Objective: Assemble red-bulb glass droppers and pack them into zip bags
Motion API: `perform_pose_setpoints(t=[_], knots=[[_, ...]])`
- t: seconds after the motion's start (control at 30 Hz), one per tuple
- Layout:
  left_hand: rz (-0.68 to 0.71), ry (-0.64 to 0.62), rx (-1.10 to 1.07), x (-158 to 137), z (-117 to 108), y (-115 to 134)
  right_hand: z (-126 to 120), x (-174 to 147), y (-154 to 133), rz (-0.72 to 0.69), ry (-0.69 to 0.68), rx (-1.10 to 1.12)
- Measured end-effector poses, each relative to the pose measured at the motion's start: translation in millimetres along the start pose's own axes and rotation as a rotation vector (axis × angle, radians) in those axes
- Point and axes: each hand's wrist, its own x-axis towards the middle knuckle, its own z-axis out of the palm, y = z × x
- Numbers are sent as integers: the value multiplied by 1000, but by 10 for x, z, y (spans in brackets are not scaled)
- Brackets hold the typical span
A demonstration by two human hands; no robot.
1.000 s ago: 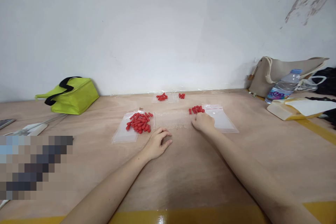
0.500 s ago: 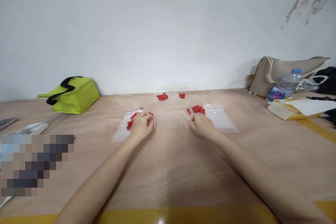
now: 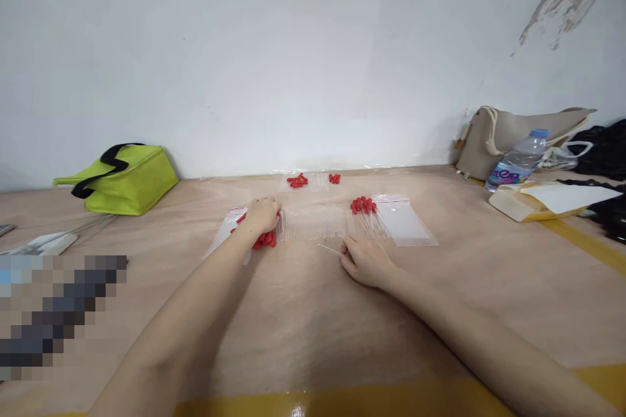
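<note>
My left hand (image 3: pixel 263 214) reaches over a pile of red rubber bulbs (image 3: pixel 265 240), fingers curled down. A bit of red shows at its fingertips, seemingly one bulb; the grip is partly hidden. Between my hands lies a row of thin clear glass tubes (image 3: pixel 313 223), side by side. My right hand (image 3: pixel 366 260), on the near side of the row, pinches one thin glass tube (image 3: pixel 328 248) that points left. Behind that hand several droppers (image 3: pixel 364 206) lie bunched, their red bulbs at the far end.
Clear zip bags (image 3: pixel 408 225) lie beside the work on both sides, partly under the bulbs and droppers. More red bulbs (image 3: pixel 297 180) rest by the wall. A lime-green bag (image 3: pixel 141 179) stands at left; a water bottle (image 3: pixel 517 159), a beige bag (image 3: pixel 528 124) and an envelope (image 3: pixel 523 202) at right.
My right hand has drawn back toward me from the row's right end, a glass tube now showing in its fingers. The left hand has moved slightly away from me, uncovering more red bulbs.
</note>
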Motion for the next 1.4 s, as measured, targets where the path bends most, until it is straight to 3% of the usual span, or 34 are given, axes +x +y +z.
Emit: perform_pose_setpoints(t=[0.27,0.33,0.4,0.53,0.63,0.87,1.1,1.4], knots=[[70,179,-47,-295,-142,131,9,-5,-47,80,-16,72],[66,311,-287,-476,-137,258,23,-10,-58,81,-24,68],[67,331,-585,-660,-78,416,49,-20,-60,74,-25,50],[-14,247,-1112,-902,119,686,110,-48,-27,102,56,76],[-57,131,-1257,-951,226,765,137,-62,20,111,166,227],[-53,84,-1214,-984,323,786,168,-71,10,-47,258,528],[30,93,-1195,-994,340,814,111,-100,-66,-217,253,523],[140,198,-892,-1009,224,809,166,-88,-73,-231,220,497]])
